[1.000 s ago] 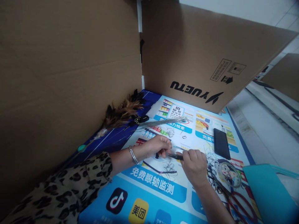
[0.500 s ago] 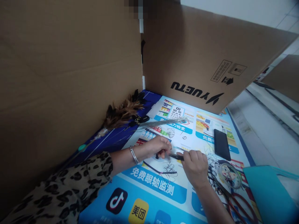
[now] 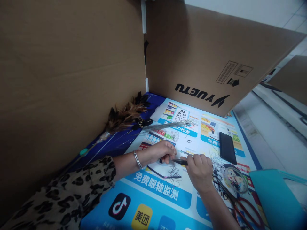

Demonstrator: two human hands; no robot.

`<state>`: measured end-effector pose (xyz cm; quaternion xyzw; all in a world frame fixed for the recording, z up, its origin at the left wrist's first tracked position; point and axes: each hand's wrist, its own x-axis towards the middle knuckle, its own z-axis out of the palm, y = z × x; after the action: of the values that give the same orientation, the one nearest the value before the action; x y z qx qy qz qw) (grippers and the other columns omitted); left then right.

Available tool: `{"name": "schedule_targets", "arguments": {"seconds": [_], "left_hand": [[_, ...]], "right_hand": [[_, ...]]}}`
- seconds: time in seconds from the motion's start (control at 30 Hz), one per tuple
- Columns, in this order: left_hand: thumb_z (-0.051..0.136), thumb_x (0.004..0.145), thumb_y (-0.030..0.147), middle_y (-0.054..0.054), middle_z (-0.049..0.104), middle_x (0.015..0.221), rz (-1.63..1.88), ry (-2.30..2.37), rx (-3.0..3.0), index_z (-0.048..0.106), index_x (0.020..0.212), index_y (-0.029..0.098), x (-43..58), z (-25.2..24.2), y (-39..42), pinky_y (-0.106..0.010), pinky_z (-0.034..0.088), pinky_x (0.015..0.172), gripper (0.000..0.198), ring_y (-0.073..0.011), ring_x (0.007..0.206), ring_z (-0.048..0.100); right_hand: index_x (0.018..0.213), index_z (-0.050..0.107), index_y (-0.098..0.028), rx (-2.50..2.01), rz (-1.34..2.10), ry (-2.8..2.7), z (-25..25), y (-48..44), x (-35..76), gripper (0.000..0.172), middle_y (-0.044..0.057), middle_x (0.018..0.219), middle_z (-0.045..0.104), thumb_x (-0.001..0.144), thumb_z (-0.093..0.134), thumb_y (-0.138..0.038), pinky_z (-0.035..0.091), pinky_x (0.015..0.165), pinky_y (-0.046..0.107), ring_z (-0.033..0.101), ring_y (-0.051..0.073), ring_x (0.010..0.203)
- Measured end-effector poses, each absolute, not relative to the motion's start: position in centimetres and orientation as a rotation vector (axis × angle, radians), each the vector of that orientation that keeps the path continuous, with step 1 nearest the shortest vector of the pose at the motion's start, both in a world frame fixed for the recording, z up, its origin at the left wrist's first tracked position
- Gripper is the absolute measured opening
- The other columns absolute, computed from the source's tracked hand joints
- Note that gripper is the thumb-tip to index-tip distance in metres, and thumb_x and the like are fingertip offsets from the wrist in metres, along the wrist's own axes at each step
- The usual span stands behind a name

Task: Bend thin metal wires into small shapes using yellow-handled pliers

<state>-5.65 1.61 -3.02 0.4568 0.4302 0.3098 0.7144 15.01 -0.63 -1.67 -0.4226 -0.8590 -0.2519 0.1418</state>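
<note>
My right hand [image 3: 199, 171] is closed around a pair of dark pliers [image 3: 179, 162], whose narrow end points left. Its tip reaches the fingertips of my left hand [image 3: 166, 151]. Those fingers are pinched together; what they hold is too small to make out. Just below lies a tangle of thin dark wire pieces [image 3: 174, 174] on the printed sheet [image 3: 129, 187]. Beyond my hands rests a bundle of straight thin wires [image 3: 168, 125], with a small wire coil [image 3: 175, 136] nearer to me.
Tall cardboard panels [image 3: 203, 48] stand at the left and back. A feather duster [image 3: 127, 113] lies along the left panel beside a black key fob [image 3: 146, 122]. On the right are a black phone [image 3: 227, 148], a round clear dish [image 3: 236, 180], red-handled scissors [image 3: 248, 209] and a teal bag [image 3: 273, 195].
My right hand and the pliers have shifted very slightly left. My left hand keeps its place and its pinch.
</note>
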Motion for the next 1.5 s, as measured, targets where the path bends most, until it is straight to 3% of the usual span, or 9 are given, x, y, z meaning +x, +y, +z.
{"name": "schedule_targets", "arguments": {"seconds": [0.23,0.6,1.5], "left_hand": [[0.057,0.069,0.032,0.000,0.056,0.050,0.648,0.947,1.015,0.059,0.068,0.011,-5.7,-2.6,1.4,-0.016,0.032,0.036,0.021,-0.0077,0.038,0.051],[0.055,0.072,0.034,0.000,0.058,0.054,0.657,0.982,1.091,0.056,0.069,0.011,-5.5,-1.6,1.0,-0.015,0.032,0.039,0.023,-0.0098,0.045,0.057],[0.053,0.074,0.037,-0.001,0.058,0.061,0.649,1.020,1.193,0.053,0.071,0.013,-5.3,-1.2,1.1,-0.016,0.034,0.039,0.025,-0.0078,0.042,0.053]], "right_hand": [[0.066,0.053,-0.021,-1.182,-0.714,-2.469,-1.8,-0.5,15.1,0.024,0.003,0.062,0.044,0.084,0.050,-0.036,0.020,0.063,0.035,0.035,0.018,0.067],[0.064,0.051,-0.021,-1.150,-0.713,-2.456,-2.0,-0.4,15.0,0.026,0.002,0.060,0.042,0.084,0.050,-0.037,0.020,0.062,0.034,0.034,0.017,0.066],[0.064,0.050,-0.021,-1.171,-0.667,-2.501,-1.6,-0.6,14.8,0.024,0.003,0.061,0.044,0.084,0.050,-0.032,0.020,0.063,0.033,0.035,0.018,0.066]]}}
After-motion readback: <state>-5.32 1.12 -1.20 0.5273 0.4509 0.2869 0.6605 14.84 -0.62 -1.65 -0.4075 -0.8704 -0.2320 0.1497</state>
